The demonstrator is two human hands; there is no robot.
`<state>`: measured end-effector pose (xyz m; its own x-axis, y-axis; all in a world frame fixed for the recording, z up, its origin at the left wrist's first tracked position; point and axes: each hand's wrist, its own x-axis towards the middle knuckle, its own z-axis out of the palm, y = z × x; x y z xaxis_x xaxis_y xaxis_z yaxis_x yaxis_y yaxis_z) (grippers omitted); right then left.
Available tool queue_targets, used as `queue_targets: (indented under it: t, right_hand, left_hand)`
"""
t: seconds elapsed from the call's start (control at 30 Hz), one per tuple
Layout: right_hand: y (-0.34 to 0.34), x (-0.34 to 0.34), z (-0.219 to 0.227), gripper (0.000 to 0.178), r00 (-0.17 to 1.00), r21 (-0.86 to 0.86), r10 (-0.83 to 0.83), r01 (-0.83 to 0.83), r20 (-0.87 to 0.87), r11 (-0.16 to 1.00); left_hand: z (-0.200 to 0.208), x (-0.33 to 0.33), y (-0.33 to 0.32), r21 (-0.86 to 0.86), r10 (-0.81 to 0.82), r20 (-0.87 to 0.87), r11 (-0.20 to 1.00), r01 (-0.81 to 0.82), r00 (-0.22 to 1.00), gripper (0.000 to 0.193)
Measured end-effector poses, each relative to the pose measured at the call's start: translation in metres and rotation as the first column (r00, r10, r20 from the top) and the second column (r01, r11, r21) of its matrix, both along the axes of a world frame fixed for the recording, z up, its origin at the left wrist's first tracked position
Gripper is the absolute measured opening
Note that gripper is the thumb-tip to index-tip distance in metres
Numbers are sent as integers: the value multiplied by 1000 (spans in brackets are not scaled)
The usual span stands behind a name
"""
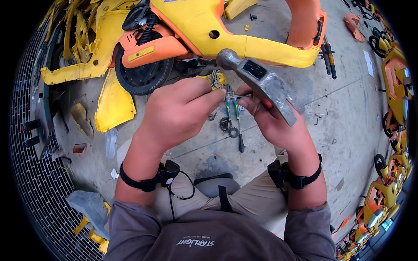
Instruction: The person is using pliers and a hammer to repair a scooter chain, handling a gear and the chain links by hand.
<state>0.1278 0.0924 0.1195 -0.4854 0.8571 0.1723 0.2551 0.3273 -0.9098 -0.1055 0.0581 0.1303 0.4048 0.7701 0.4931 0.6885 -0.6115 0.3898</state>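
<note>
My right hand is closed round a claw hammer; its worn grey head points up, and a bit of red shows at the grip. The thumb and forefinger of that hand also pinch together near a thin metal piece. Facing it, my left hand is closed in a pinch, and whatever it grips is hidden by the fingers. Below and between the hands, green-handled pliers lie on the floor. A small yellow part with metal pieces shows just beyond my left fingertips.
A screwdriver and dark toothed gears lie on the concrete floor. Ahead stands a yellow and orange scooter body with a black wheel. Yellow panels are piled at left; more scooters line the right.
</note>
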Motion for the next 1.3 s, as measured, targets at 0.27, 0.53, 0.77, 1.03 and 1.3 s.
queue_targets:
  t: [0.27, 0.53, 0.77, 1.03, 1.3]
  right_hand:
    - [0, 3, -1, 20, 976, -70, -74, 90, 203, 994]
    - [5, 19, -7, 21, 994, -102, -74, 83, 84, 991]
    - [15, 33, -30, 19, 985, -74, -60, 73, 165, 995]
    - [41, 38, -114, 13, 915, 116, -89, 47, 394, 992]
    - [64, 23, -255, 10, 832, 130, -231, 191, 504, 973]
  left_hand:
    - [-11, 19, 2, -9, 84, -151, 996, -86, 985, 26]
    - [-19, 28, 4, -327, 99, 128, 944, -52, 987, 24]
    - [-31, 34, 18, -890, 327, 294, 437, 132, 898, 35]
    - [-137, 59, 48, -864, 346, 319, 489, 121, 882, 32]
    - [-284, 62, 78, -417, 172, 75, 900, -126, 982, 17]
